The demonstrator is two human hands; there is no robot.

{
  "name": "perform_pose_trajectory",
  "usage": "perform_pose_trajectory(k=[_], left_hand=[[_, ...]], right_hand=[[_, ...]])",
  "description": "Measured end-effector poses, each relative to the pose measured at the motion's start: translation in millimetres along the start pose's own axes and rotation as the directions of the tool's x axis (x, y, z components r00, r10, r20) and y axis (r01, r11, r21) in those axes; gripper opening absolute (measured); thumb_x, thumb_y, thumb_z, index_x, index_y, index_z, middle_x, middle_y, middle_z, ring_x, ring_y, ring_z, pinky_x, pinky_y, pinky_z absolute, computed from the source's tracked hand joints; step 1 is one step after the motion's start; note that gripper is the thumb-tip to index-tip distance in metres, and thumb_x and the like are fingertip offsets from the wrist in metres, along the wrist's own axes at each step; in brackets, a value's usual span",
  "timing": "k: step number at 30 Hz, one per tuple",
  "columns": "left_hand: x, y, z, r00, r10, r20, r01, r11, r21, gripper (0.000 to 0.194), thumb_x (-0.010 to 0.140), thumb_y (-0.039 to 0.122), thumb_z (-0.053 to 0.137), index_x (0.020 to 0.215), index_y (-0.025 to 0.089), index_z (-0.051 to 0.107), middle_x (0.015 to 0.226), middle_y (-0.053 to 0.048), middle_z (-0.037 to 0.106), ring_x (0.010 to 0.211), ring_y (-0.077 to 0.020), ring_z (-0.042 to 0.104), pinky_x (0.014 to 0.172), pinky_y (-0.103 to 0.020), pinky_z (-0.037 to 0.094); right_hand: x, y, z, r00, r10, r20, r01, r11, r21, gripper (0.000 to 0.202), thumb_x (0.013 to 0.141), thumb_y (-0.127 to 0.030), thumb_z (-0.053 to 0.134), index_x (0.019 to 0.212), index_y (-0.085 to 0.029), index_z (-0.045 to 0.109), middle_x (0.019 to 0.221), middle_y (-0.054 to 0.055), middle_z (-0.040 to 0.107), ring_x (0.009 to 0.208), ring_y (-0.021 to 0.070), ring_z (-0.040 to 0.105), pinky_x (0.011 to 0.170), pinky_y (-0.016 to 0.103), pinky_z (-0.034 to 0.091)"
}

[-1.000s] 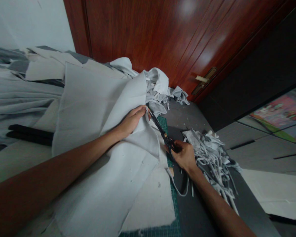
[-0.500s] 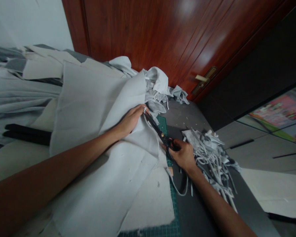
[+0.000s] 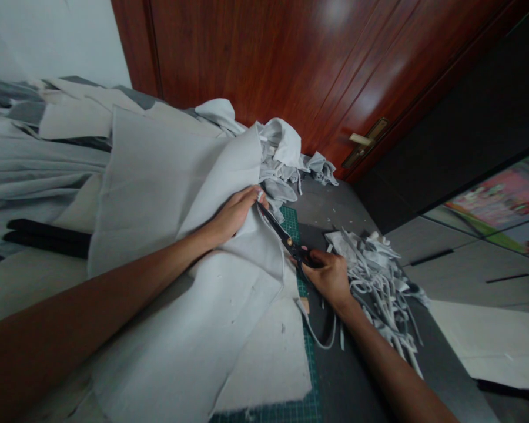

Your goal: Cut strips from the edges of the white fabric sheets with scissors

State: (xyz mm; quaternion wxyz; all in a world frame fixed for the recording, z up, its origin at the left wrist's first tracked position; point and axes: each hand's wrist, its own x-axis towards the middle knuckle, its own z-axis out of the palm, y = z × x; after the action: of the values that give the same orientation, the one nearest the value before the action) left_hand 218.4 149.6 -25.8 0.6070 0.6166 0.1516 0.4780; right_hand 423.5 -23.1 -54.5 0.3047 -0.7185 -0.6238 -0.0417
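My left hand (image 3: 238,212) pinches the edge of a large pale grey fabric piece (image 3: 229,299), which lies folded and rumpled in front of me. Black-handled scissors (image 3: 282,232) are gripped in my right hand (image 3: 330,275), fingers through the handles. Their blades point up and left along the fabric edge, with the tips right by my left fingertips. The blades look nearly closed. Under the fabric a cream cloth panel (image 3: 268,352) lies partly over a green cutting mat (image 3: 311,352). A thin trimmed strip (image 3: 317,341) curls below my right hand.
Fabric strips and offcuts (image 3: 379,282) pile up on the dark table (image 3: 352,376) at right; more scraps (image 3: 286,147) sit at the back. Stacked cloth (image 3: 35,158) and a black strap-like object (image 3: 48,236) are at left. A wooden door (image 3: 247,53) stands behind, drawers (image 3: 480,264) at right.
The scissor blades have drawn closer together at the fabric edge. My right hand has barely shifted, and the left keeps its hold on the fabric.
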Motion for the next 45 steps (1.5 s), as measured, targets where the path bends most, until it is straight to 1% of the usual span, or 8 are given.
perform_pose_trajectory(k=[5, 9, 12, 17, 23, 28, 35, 45], left_hand=[[0.6, 0.0, -0.4, 0.999, 0.009, -0.034, -0.008, 0.999, 0.043, 0.033, 0.093, 0.049, 0.054, 0.078, 0.02, 0.06, 0.076, -0.002, 0.061, 0.082, -0.0206, 0.058, 0.093, -0.033, 0.046], [1.3, -1.4, -1.6, 0.999, 0.018, -0.038, -0.015, 0.998, 0.065, 0.035, 0.093, 0.05, 0.053, 0.08, 0.019, 0.062, 0.076, -0.002, 0.061, 0.084, -0.0212, 0.058, 0.095, -0.034, 0.046], [0.8, -1.9, -1.4, 0.999, 0.018, -0.027, -0.017, 0.999, 0.049, 0.032, 0.094, 0.047, 0.052, 0.079, 0.02, 0.061, 0.079, -0.003, 0.062, 0.082, -0.0202, 0.058, 0.093, -0.033, 0.046], [0.0, -1.1, -0.5, 1.0, -0.003, -0.023, 0.003, 1.0, 0.03, 0.031, 0.095, 0.045, 0.05, 0.077, 0.021, 0.059, 0.078, -0.002, 0.061, 0.08, -0.0202, 0.057, 0.089, -0.032, 0.047], [1.6, -2.6, -1.6, 0.998, 0.035, -0.051, -0.031, 0.997, 0.077, 0.033, 0.094, 0.047, 0.052, 0.079, 0.019, 0.063, 0.076, -0.002, 0.062, 0.084, -0.0204, 0.059, 0.093, -0.033, 0.047], [2.7, -4.4, -1.7, 0.999, 0.019, -0.039, -0.017, 0.998, 0.056, 0.036, 0.093, 0.052, 0.052, 0.076, 0.021, 0.061, 0.077, -0.002, 0.063, 0.079, -0.0201, 0.057, 0.087, -0.032, 0.048], [0.4, -1.8, -0.3, 0.999, 0.013, -0.029, -0.012, 1.0, 0.022, 0.03, 0.094, 0.043, 0.052, 0.076, 0.021, 0.058, 0.076, -0.002, 0.06, 0.078, -0.0197, 0.056, 0.087, -0.032, 0.047], [2.1, -3.3, -2.0, 0.998, 0.032, -0.058, -0.026, 0.995, 0.097, 0.036, 0.095, 0.049, 0.051, 0.076, 0.02, 0.063, 0.074, -0.002, 0.06, 0.088, -0.0225, 0.06, 0.096, -0.034, 0.047]], right_hand=[[-0.3, 1.1, 0.6, 0.999, -0.01, 0.036, 0.01, 1.0, 0.008, 0.045, 0.083, -0.05, 0.065, 0.054, -0.021, 0.048, 0.05, -0.002, 0.053, 0.047, 0.0119, 0.049, 0.05, 0.026, 0.03], [0.4, -1.9, -1.7, 0.997, -0.051, 0.065, 0.052, 0.999, -0.006, 0.037, 0.083, -0.047, 0.066, 0.06, -0.022, 0.051, 0.057, -0.001, 0.061, 0.055, 0.0153, 0.056, 0.068, 0.03, 0.039], [-0.1, -3.3, -2.0, 0.996, -0.066, 0.067, 0.069, 0.996, -0.054, 0.033, 0.082, -0.045, 0.067, 0.064, -0.022, 0.052, 0.06, -0.001, 0.062, 0.058, 0.0166, 0.057, 0.076, 0.034, 0.038], [-1.7, -2.0, 0.6, 0.996, -0.077, 0.054, 0.082, 0.992, -0.092, 0.032, 0.082, -0.045, 0.067, 0.065, -0.023, 0.051, 0.062, -0.001, 0.064, 0.06, 0.0171, 0.057, 0.077, 0.034, 0.038], [-1.8, -1.3, 1.3, 0.997, -0.073, 0.013, 0.074, 0.989, -0.131, 0.031, 0.082, -0.046, 0.066, 0.063, -0.024, 0.052, 0.057, 0.0, 0.061, 0.059, 0.0178, 0.052, 0.069, 0.033, 0.038], [-0.8, 0.3, 1.2, 0.998, -0.057, -0.001, 0.057, 0.994, -0.097, 0.032, 0.082, -0.047, 0.067, 0.062, -0.024, 0.055, 0.057, 0.0, 0.063, 0.058, 0.0176, 0.052, 0.067, 0.032, 0.038], [-2.0, -0.6, 2.6, 0.997, -0.071, 0.014, 0.072, 0.993, -0.092, 0.032, 0.081, -0.046, 0.069, 0.063, -0.023, 0.055, 0.058, -0.001, 0.063, 0.056, 0.016, 0.052, 0.072, 0.033, 0.04], [-2.7, 1.3, 2.9, 0.995, -0.093, -0.027, 0.089, 0.987, -0.135, 0.03, 0.082, -0.044, 0.067, 0.063, -0.023, 0.057, 0.058, 0.001, 0.062, 0.058, 0.0171, 0.051, 0.067, 0.032, 0.038]])
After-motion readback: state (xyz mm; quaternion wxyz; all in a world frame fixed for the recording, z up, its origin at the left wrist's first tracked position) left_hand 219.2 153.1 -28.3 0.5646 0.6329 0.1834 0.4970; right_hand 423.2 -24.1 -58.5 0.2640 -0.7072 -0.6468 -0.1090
